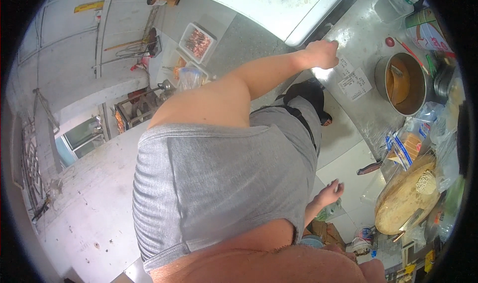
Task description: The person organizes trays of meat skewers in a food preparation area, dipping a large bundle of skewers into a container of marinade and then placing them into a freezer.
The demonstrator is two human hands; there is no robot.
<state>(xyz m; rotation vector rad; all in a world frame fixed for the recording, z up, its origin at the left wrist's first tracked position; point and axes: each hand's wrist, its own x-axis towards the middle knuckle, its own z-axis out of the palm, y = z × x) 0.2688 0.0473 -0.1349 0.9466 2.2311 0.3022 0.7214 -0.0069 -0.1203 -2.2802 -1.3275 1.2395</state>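
My left hand, its fingers curled and nothing seen in it, is at the near edge of a metal counter, beside printed paper slips. Over the tiled floor, my right hand is held low with its fingers apart and holds nothing. A deep metal pot with brown contents and a utensil inside stands beyond the slips. Nearer my right hand are a dark-handled knife, partly hidden by plastic, and a round wooden board bearing a cleaver and a pale textured item.
A clear plastic jar, a small red round object, a red pen and a bread bag lie on the counter. A white appliance borders it. White trays of skewered meat and a bucket stand around me.
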